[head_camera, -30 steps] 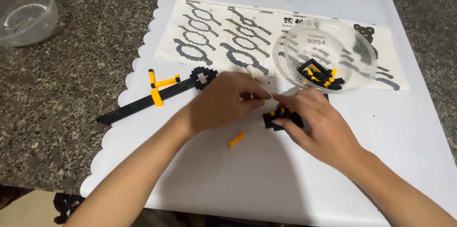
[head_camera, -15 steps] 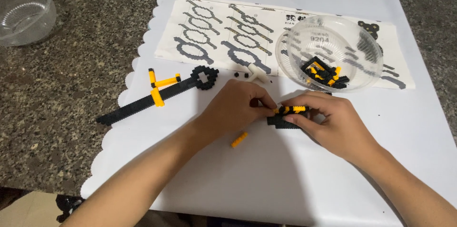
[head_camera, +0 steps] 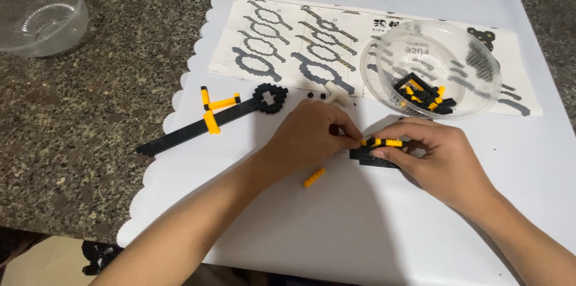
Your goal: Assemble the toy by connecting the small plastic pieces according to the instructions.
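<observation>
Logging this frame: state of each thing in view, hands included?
Left hand: pinching the block piece.
Right hand: gripping the block piece.
Block piece: held on the sheet.
Sword: lying flat, untouched.
Bowl: upright, holds bricks.
Empty bowl: upright.
Loose brick: lying free.

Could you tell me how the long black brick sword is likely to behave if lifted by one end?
The black brick sword is long, thin and built of small bricks, so it probably flexes or snaps at a joint. It looks light. Its yellow crosspieces may pop off.
</observation>
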